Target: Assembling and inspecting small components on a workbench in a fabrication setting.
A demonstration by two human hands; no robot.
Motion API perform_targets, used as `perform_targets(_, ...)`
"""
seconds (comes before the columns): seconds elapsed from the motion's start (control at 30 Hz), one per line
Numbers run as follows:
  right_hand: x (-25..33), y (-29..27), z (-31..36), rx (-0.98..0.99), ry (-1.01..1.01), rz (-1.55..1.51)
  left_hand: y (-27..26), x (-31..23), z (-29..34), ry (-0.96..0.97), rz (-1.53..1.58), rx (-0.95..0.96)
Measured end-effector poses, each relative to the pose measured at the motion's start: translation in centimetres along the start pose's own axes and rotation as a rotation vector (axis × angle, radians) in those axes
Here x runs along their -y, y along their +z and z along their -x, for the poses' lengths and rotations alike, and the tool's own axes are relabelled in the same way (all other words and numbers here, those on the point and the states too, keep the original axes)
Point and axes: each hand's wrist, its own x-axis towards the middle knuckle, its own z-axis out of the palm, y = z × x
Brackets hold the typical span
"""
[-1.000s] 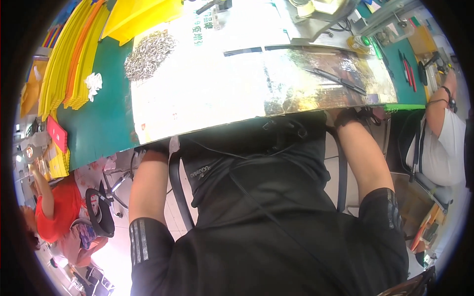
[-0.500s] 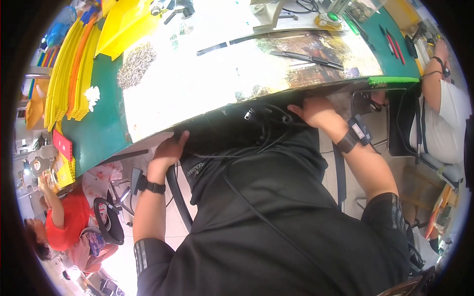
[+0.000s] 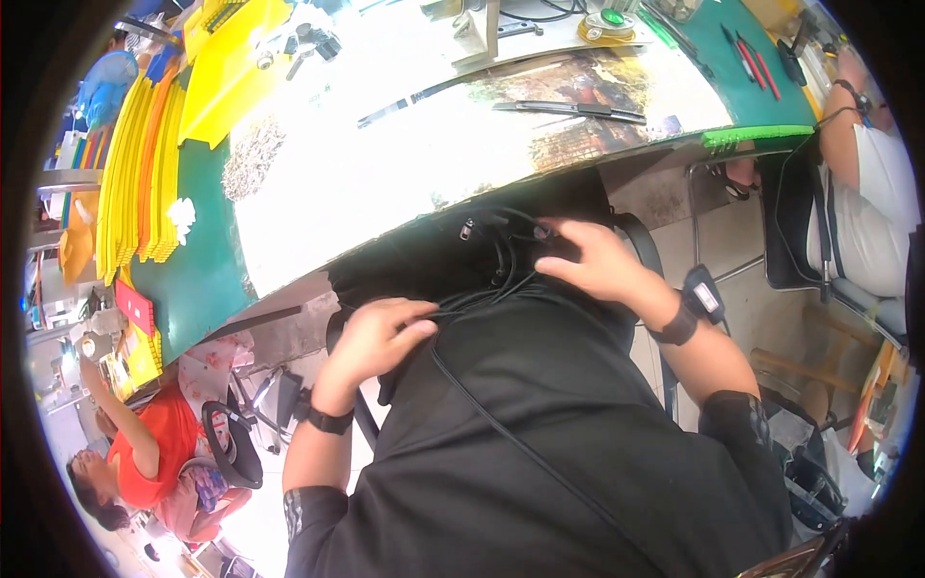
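A loose bundle of black cable (image 3: pixel 503 252) lies on my lap, against black clothing and just below the table edge. A small metal plug (image 3: pixel 467 229) shows at its upper left. My left hand (image 3: pixel 378 337) is at the bundle's left side, fingers stretched and thumb apart, its fingertips close to a strand; whether they touch it I cannot tell. On the other side my right hand (image 3: pixel 595 262) reaches over the bundle, thumb and fingers apart, fingertips beside a cable end (image 3: pixel 542 231). One strand runs down across my shirt. Both wrists wear dark straps with small boxes.
Above my lap is the table (image 3: pixel 198 289) with a white work sheet, a utility knife (image 3: pixel 570 111) and a pile of small metal pieces (image 3: pixel 252 159). Yellow trays (image 3: pixel 130 183) stand at the left. A green strip (image 3: pixel 758 136) lies along the right edge. People sit at both sides.
Both hands have moved from near the table edge inward over my lap, to the cable bundle. The view has shifted slightly, and the person at the left has shifted too.
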Motion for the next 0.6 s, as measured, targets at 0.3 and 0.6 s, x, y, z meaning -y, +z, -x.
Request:
perform_targets(0.3,-0.2,-1.3,-1.5,0.25,0.357,-0.467,-3.9,-4.5,2.2,0.222,0.32,-0.165)
perform_targets(0.6,1.0,-1.4,-1.0,0.039,0.01,-0.216,-5.2,-5.4,3.4,0.243,0.232,-0.122)
